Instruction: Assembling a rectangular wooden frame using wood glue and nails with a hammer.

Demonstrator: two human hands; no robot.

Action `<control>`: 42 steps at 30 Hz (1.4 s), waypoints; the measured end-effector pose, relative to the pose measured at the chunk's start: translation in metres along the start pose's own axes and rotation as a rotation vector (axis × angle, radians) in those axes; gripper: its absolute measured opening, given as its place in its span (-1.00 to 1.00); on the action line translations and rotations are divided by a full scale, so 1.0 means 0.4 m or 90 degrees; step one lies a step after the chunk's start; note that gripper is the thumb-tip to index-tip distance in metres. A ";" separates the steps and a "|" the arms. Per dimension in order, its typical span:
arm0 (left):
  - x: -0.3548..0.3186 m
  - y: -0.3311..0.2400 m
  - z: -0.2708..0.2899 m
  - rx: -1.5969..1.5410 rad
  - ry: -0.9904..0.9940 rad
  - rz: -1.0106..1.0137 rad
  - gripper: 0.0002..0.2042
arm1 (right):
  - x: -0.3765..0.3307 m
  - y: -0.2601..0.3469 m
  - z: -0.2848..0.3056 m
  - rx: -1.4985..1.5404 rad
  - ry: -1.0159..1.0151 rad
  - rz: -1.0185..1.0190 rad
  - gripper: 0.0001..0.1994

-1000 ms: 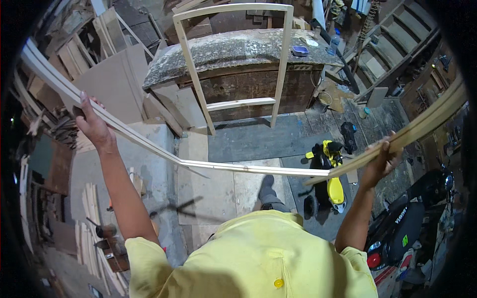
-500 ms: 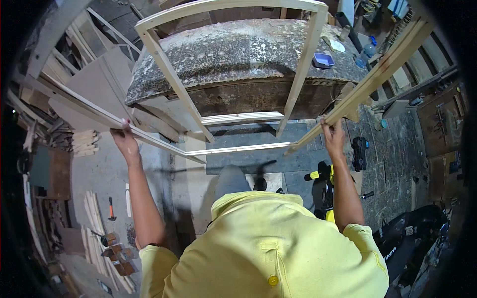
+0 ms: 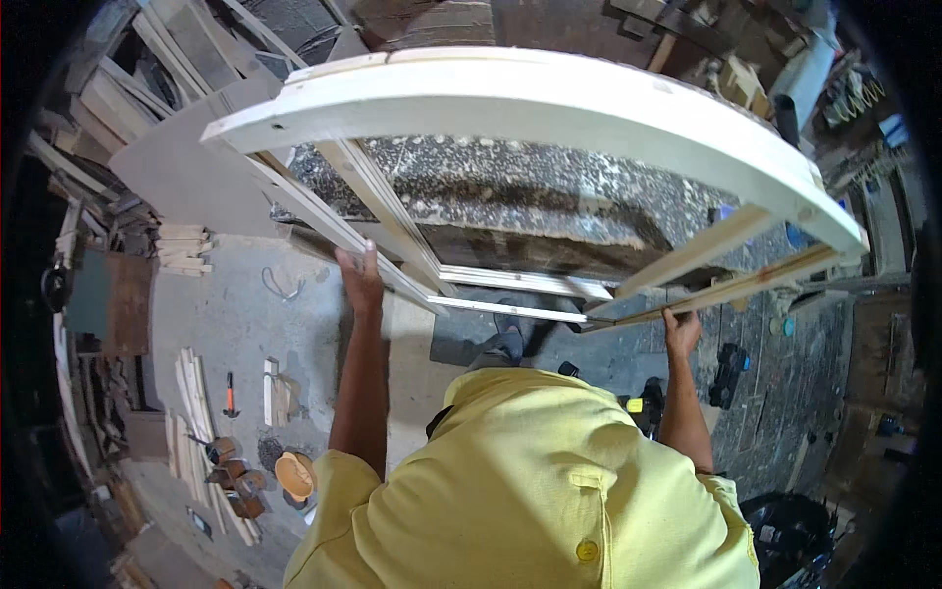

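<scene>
I hold a pale wooden frame point(image 3: 549, 108) of long rails and crossbars up in front of me. My left hand point(image 3: 359, 278) is shut on its left rail. My right hand point(image 3: 680, 330) is shut on the right rail, near the lower crossbar point(image 3: 510, 310). The frame's top rail curves wide across the upper part of the view. Behind and below it stands a worn, paint-spattered workbench point(image 3: 549, 206). My yellow shirt point(image 3: 549, 481) fills the lower middle.
Wood offcuts and slats point(image 3: 201, 412) lie on the concrete floor at left, with an orange-handled hammer point(image 3: 230, 391) and a round wooden bowl point(image 3: 294, 474). Boards lean at upper left point(image 3: 118, 98). A dark power tool point(image 3: 729, 371) and a yellow tool point(image 3: 640, 404) lie on the floor at right.
The frame has come much closer and higher, now filling the upper view. Both hands have shifted along its rails and moved closer together.
</scene>
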State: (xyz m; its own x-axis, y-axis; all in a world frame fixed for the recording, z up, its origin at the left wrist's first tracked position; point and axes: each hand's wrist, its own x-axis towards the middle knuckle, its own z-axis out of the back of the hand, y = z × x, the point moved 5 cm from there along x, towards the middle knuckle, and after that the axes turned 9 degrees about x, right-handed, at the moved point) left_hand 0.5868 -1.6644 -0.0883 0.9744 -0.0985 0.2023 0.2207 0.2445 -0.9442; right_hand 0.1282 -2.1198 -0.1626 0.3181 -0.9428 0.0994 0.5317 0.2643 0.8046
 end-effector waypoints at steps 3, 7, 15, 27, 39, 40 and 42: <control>0.024 0.036 -0.045 0.024 -0.008 0.074 -0.60 | 0.040 -0.013 -0.058 -0.026 0.004 -0.045 -0.64; 0.048 0.062 -0.092 -0.027 -0.008 0.103 -0.61 | 0.077 -0.032 -0.117 0.029 0.010 -0.048 -0.54; 0.074 0.126 -0.149 0.019 0.008 0.032 -0.50 | 0.131 -0.114 -0.173 -0.006 0.003 -0.148 -0.67; 0.057 0.057 -0.137 0.074 -0.073 0.083 -0.58 | 0.135 -0.162 -0.177 0.078 0.020 -0.124 -0.71; 0.052 0.082 -0.142 0.209 -0.060 0.112 -0.54 | 0.141 -0.166 -0.160 -0.056 0.045 -0.092 -0.60; 0.053 0.072 -0.140 0.200 -0.071 0.085 -0.54 | 0.141 -0.164 -0.160 -0.070 0.048 -0.071 -0.58; 0.049 0.070 -0.139 0.263 -0.065 0.142 -0.53 | 0.141 -0.165 -0.159 -0.022 0.049 -0.054 -0.59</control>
State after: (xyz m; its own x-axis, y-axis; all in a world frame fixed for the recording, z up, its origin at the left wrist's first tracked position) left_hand 0.6096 -1.7132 -0.1252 0.9947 0.0897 0.0503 -0.0155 0.6141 -0.7891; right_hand 0.1607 -2.1774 -0.2474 0.3292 -0.9441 -0.0149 0.5853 0.1916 0.7879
